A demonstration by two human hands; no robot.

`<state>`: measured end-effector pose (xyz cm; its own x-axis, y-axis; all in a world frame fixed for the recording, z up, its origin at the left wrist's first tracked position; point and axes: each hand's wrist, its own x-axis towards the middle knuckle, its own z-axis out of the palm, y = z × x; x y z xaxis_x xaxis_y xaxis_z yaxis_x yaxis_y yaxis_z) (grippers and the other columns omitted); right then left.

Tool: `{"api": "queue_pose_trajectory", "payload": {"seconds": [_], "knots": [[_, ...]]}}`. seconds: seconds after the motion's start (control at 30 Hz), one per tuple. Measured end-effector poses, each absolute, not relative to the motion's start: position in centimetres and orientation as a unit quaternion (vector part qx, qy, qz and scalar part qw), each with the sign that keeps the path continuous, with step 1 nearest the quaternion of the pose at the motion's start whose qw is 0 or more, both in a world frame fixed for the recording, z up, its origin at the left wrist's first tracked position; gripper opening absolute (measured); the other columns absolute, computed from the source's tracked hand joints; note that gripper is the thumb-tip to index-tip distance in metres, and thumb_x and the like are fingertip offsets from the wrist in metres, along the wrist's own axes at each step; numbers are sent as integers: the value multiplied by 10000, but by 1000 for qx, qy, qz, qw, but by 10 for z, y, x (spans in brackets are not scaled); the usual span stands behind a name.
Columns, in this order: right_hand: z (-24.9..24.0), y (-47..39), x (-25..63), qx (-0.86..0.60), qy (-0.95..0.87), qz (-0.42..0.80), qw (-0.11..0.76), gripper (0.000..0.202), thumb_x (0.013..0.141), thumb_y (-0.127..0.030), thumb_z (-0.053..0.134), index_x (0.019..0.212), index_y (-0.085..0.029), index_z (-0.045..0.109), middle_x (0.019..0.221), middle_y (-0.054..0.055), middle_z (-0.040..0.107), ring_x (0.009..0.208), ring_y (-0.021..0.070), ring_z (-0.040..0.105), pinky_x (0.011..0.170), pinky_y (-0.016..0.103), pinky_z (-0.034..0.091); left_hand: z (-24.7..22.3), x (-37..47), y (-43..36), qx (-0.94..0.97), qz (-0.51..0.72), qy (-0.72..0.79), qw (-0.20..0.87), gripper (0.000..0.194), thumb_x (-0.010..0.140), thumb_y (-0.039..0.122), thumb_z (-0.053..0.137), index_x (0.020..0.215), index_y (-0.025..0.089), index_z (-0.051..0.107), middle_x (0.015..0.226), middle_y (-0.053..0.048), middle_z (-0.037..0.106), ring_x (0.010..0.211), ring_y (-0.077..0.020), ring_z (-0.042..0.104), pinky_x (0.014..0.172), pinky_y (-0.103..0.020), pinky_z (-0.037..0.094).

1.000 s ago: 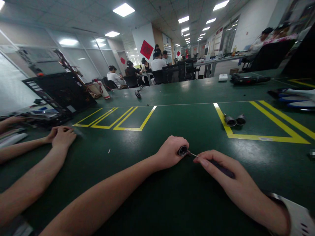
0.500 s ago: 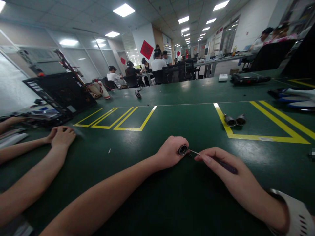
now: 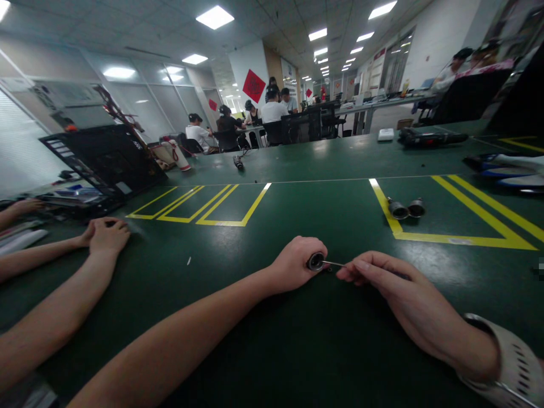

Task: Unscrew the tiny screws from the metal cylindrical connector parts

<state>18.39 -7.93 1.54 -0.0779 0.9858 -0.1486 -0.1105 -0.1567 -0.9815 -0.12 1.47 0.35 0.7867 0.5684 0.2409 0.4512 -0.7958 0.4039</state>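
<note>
My left hand [image 3: 297, 263] is wrapped round a round metal connector [image 3: 315, 261], its open end facing me. In my right hand [image 3: 382, 277] is a thin screwdriver, pinched between thumb and fingers; its slim metal shaft [image 3: 335, 264] reaches left to the connector's rim. Most of the handle is hidden by my fingers. Just below the shaft, a tiny dark part [image 3: 329, 270] lies on the green table [image 3: 255, 351]. Two more metal connectors [image 3: 398, 209] [image 3: 416, 207] lie side by side within the yellow tape outline on the right.
At the left, a person's hands [image 3: 108, 235] rest on the table near a black equipment case [image 3: 110, 164]. Farther back are a small metal part [image 3: 238, 162], a white box [image 3: 386, 134] and a black tool [image 3: 431, 137]. Blue-and-white items [image 3: 510, 170] lie at the right edge.
My right hand has rolled over, so its fingers now cover more of the screwdriver handle, and the shaft lies flatter. My left hand has barely moved.
</note>
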Motion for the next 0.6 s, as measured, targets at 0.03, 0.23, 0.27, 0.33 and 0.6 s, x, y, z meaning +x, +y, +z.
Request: {"api": "queue_pose_trajectory", "payload": {"seconds": [0.03, 0.23, 0.27, 0.33, 0.6], "knots": [[16, -80, 183, -488, -445, 583, 473, 249, 787, -425, 597, 782, -190, 680, 862, 63, 696, 890, 230, 609, 842, 397, 431, 3, -1, 15, 928, 183, 274, 172, 118, 814, 251, 560, 752, 162, 513, 744, 6, 573, 682, -114, 525, 687, -256, 374], [16, -82, 182, -503, -475, 545, 474, 263, 806, -445, 566, 801, -203, 669, 866, 49, 694, 884, 220, 610, 815, 379, 443, 4, -2, 15, 926, 179, 295, 155, 33, 797, 180, 536, 780, 162, 514, 760, 6, 574, 701, -121, 526, 703, -264, 370], [16, -83, 182, -510, -490, 530, 469, 268, 812, -452, 557, 814, -209, 669, 874, 45, 693, 884, 220, 610, 805, 376, 447, 5, -2, 14, 928, 172, 298, 142, 15, 789, 152, 525, 786, 162, 514, 762, 4, 575, 709, -125, 527, 705, -267, 366], [15, -84, 182, -524, -531, 497, 443, 276, 822, -465, 540, 833, -221, 669, 890, 40, 690, 881, 223, 609, 782, 372, 452, 7, -1, 11, 936, 157, 297, 109, 49, 777, 115, 503, 785, 162, 514, 756, 0, 573, 720, -135, 524, 697, -273, 352], [14, -80, 182, -512, -526, 523, 434, 272, 820, -444, 542, 811, -207, 675, 867, 47, 692, 874, 226, 603, 785, 380, 446, 8, 0, 9, 944, 133, 292, 72, 72, 770, 105, 475, 771, 167, 512, 744, -6, 568, 730, -148, 517, 688, -281, 333]]}}
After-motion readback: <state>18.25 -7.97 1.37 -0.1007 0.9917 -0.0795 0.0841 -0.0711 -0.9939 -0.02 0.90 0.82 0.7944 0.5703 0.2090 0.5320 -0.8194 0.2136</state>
